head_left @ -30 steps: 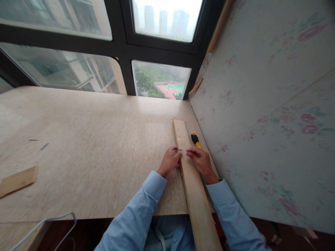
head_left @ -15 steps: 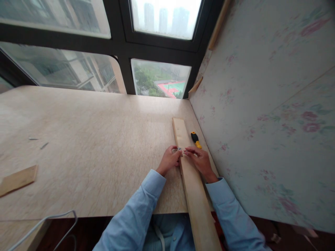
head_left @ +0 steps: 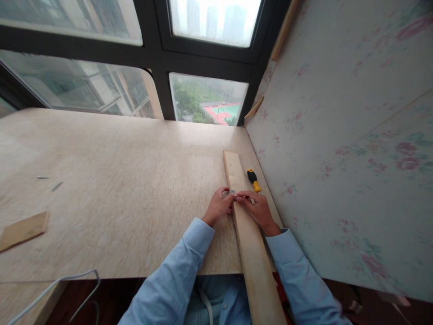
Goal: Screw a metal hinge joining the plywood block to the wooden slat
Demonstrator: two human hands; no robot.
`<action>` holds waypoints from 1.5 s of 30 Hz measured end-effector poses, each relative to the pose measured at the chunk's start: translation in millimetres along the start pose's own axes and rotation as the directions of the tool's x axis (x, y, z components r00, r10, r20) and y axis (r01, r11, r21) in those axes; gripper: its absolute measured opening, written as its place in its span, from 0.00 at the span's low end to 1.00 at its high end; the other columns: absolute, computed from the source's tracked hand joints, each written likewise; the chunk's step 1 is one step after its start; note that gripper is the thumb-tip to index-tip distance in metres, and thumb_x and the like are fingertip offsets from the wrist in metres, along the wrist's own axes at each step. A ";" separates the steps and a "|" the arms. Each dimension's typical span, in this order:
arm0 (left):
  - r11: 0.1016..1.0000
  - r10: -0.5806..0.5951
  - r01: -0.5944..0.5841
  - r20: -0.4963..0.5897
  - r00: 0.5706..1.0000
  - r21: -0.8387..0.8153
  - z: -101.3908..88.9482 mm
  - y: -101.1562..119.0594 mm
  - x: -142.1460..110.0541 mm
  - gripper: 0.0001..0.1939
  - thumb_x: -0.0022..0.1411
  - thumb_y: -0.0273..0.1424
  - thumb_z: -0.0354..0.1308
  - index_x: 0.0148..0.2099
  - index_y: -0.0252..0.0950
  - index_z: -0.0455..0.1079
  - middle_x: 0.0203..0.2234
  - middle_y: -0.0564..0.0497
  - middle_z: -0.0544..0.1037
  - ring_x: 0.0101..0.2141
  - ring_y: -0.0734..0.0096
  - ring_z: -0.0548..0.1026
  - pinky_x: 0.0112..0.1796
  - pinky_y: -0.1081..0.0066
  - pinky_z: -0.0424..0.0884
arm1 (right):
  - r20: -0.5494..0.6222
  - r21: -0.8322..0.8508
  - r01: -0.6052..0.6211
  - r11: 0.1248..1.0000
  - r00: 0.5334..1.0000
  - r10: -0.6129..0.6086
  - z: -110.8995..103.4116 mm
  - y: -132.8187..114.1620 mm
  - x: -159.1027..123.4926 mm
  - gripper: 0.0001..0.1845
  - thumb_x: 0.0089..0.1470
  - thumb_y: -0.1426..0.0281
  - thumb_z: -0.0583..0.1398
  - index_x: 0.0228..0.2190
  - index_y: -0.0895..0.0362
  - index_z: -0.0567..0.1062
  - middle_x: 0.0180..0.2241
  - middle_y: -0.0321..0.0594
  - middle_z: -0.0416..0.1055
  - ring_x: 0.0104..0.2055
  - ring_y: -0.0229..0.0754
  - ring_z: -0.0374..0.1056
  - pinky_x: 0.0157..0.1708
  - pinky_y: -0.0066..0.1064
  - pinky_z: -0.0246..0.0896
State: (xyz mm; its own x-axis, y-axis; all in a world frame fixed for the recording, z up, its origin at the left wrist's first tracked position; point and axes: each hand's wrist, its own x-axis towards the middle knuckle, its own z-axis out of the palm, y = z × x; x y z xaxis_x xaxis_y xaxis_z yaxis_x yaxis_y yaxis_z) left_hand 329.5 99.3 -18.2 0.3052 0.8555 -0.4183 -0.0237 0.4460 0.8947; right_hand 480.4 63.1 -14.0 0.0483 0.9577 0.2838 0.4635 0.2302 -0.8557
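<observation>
A long pale wooden board point(head_left: 255, 257) lies lengthwise on the countertop and juts past its front edge. At the board's left edge, my left hand point(head_left: 218, 207) is closed, thumb and fingers pinching a small shiny metal fitting point(head_left: 232, 192) against the wood. From the other side, my right hand point(head_left: 257, 210) reaches over the board with its fingertips pressed together beside that fitting. Whatever they pinch is too small to name. Just beyond my right hand, a black and yellow screwdriver point(head_left: 253, 179) lies between the board and the wall, its shaft partly hidden.
The marbled countertop point(head_left: 135, 194) runs up to the dark window frame point(head_left: 158, 58). A flowered wall point(head_left: 338, 149) closes off the right side. To the left are two small metal pieces point(head_left: 57, 186), a thin wood offcut point(head_left: 25, 230) and a pale cable point(head_left: 50, 285) near the front edge.
My right fingertips have moved slightly left, closing the small gap to the metal fitting. My left hand keeps its grip at the board's edge. The view has tilted very slightly.
</observation>
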 end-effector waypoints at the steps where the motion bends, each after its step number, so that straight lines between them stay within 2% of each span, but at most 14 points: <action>1: 1.000 -0.002 0.002 0.002 1.000 -0.006 0.1 0.1 -0.1 0.19 0.57 0.31 0.60 0.50 0.33 0.65 0.27 0.51 0.73 0.22 0.78 0.70 0.21 0.79 0.68 | -0.003 -0.004 -0.006 1.000 1.000 0.006 0.3 0.3 -0.1 0.08 0.53 0.61 0.63 0.32 0.51 0.80 0.34 0.40 0.80 0.37 0.45 0.74 0.38 0.36 0.69; 5: 0.999 -0.002 0.003 0.016 1.000 -0.043 -0.2 -1.1 0.7 0.18 0.57 0.31 0.59 0.50 0.34 0.65 0.25 0.53 0.72 0.20 0.79 0.69 0.21 0.78 0.68 | 0.001 -0.034 0.008 0.999 1.000 -0.007 -0.1 1.2 -0.2 0.08 0.52 0.61 0.64 0.30 0.51 0.80 0.31 0.40 0.79 0.35 0.45 0.73 0.36 0.35 0.68; 11: 0.997 -0.004 0.004 0.004 1.000 -0.072 -1.3 -5.4 4.9 0.22 0.55 0.32 0.63 0.51 0.33 0.65 0.22 0.55 0.71 0.19 0.80 0.68 0.21 0.80 0.67 | 0.099 -0.058 0.135 0.989 0.987 -0.128 -5.9 2.5 1.2 0.08 0.55 0.62 0.62 0.33 0.49 0.81 0.35 0.40 0.79 0.38 0.45 0.73 0.41 0.38 0.68; 15: 0.997 -0.012 0.013 0.005 1.000 -0.076 -1.1 -5.9 6.2 0.21 0.55 0.32 0.63 0.50 0.33 0.65 0.23 0.54 0.72 0.19 0.80 0.68 0.20 0.80 0.67 | 0.147 -0.052 0.147 0.988 0.979 -0.138 -9.2 1.6 1.9 0.11 0.58 0.61 0.59 0.37 0.49 0.81 0.36 0.41 0.79 0.40 0.46 0.73 0.43 0.40 0.67; 19: 0.999 -0.003 0.004 0.018 1.000 -0.052 -0.3 -3.5 4.6 0.16 0.56 0.31 0.60 0.47 0.31 0.66 0.23 0.53 0.72 0.18 0.80 0.67 0.19 0.78 0.66 | 0.140 -0.066 0.137 0.988 0.982 -0.126 -9.3 -1.3 0.9 0.11 0.58 0.61 0.58 0.36 0.50 0.80 0.36 0.41 0.78 0.40 0.46 0.72 0.43 0.39 0.67; 21: 0.998 0.001 0.000 0.030 1.000 -0.059 0.2 -2.4 3.7 0.14 0.57 0.30 0.60 0.45 0.30 0.67 0.22 0.53 0.71 0.18 0.80 0.66 0.19 0.79 0.65 | 0.091 -0.086 0.119 0.989 0.990 -0.111 -11.0 -1.9 1.1 0.11 0.57 0.61 0.59 0.36 0.50 0.79 0.37 0.41 0.78 0.40 0.46 0.72 0.43 0.39 0.67; 23: 0.997 0.001 0.002 0.035 0.999 -0.075 0.7 -2.0 3.3 0.13 0.57 0.30 0.60 0.43 0.30 0.68 0.21 0.54 0.70 0.17 0.81 0.65 0.18 0.80 0.63 | -0.026 -0.131 0.098 0.987 0.994 -0.102 -15.5 0.7 3.0 0.11 0.58 0.61 0.58 0.37 0.51 0.79 0.37 0.41 0.77 0.40 0.46 0.71 0.41 0.38 0.66; 27: 0.998 -0.001 0.002 0.015 1.000 -0.067 1.6 -2.7 3.9 0.12 0.56 0.30 0.61 0.42 0.31 0.69 0.20 0.55 0.70 0.16 0.82 0.64 0.18 0.81 0.62 | -0.273 -0.313 -0.009 0.950 0.958 -0.081 -28.5 18.2 11.5 0.15 0.58 0.61 0.56 0.40 0.55 0.77 0.39 0.47 0.75 0.38 0.47 0.69 0.36 0.38 0.66; 30: 0.998 0.001 0.000 0.009 1.000 -0.056 2.1 -2.7 3.7 0.10 0.57 0.29 0.60 0.42 0.31 0.68 0.21 0.54 0.71 0.17 0.82 0.64 0.17 0.81 0.62 | -0.281 -0.440 -0.078 0.895 0.958 -0.055 -33.4 34.0 16.5 0.16 0.53 0.62 0.60 0.40 0.57 0.78 0.37 0.48 0.75 0.37 0.49 0.68 0.38 0.40 0.65; 33: 0.999 0.008 -0.008 0.002 1.000 -0.032 2.1 -1.9 2.8 0.11 0.57 0.29 0.59 0.42 0.31 0.69 0.23 0.53 0.72 0.17 0.80 0.66 0.18 0.79 0.64 | -0.253 -0.467 -0.121 0.876 0.968 -0.001 -32.6 42.2 17.9 0.14 0.49 0.65 0.62 0.38 0.57 0.78 0.35 0.47 0.77 0.35 0.48 0.69 0.39 0.40 0.64; 36: 1.000 0.014 -0.014 0.006 1.000 -0.018 1.7 -1.0 2.0 0.11 0.58 0.29 0.58 0.43 0.30 0.69 0.24 0.52 0.72 0.18 0.80 0.66 0.18 0.79 0.64 | -0.299 -0.323 -0.245 0.914 0.943 0.147 -30.7 41.1 18.7 0.13 0.48 0.66 0.61 0.36 0.57 0.79 0.33 0.45 0.77 0.33 0.47 0.70 0.35 0.38 0.64; 39: 1.000 0.014 -0.014 0.003 1.000 -0.007 1.4 0.2 1.8 0.10 0.58 0.28 0.57 0.42 0.31 0.69 0.23 0.53 0.71 0.17 0.81 0.65 0.17 0.80 0.63 | -0.333 0.061 -0.307 0.950 0.891 0.310 -30.7 31.3 21.5 0.15 0.47 0.63 0.63 0.36 0.58 0.79 0.30 0.41 0.77 0.29 0.42 0.70 0.30 0.33 0.63; 42: 1.000 0.013 -0.012 -0.011 1.000 0.007 1.4 0.8 2.7 0.09 0.57 0.28 0.58 0.41 0.31 0.69 0.23 0.54 0.70 0.17 0.82 0.64 0.18 0.80 0.63 | -0.349 0.486 -0.135 0.863 0.876 0.333 -31.9 13.8 24.2 0.18 0.46 0.62 0.65 0.40 0.57 0.77 0.32 0.38 0.77 0.27 0.36 0.69 0.29 0.29 0.64; 45: 0.999 0.009 -0.008 -0.016 1.000 0.036 1.2 -0.3 4.7 0.09 0.56 0.28 0.58 0.41 0.31 0.69 0.22 0.54 0.70 0.18 0.81 0.65 0.19 0.79 0.64 | -0.291 0.674 -0.004 0.738 0.918 0.271 -32.7 -4.8 22.5 0.16 0.48 0.63 0.66 0.40 0.54 0.77 0.37 0.39 0.77 0.31 0.35 0.72 0.34 0.30 0.68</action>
State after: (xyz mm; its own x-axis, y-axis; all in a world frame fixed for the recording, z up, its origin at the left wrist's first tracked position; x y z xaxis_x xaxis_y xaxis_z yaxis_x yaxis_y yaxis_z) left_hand 332.1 102.8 -20.2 0.2899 0.8635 -0.4127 0.0082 0.4290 0.9033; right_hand 508.2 77.9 10.6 0.4270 0.8910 0.1545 -0.2545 0.2823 -0.9250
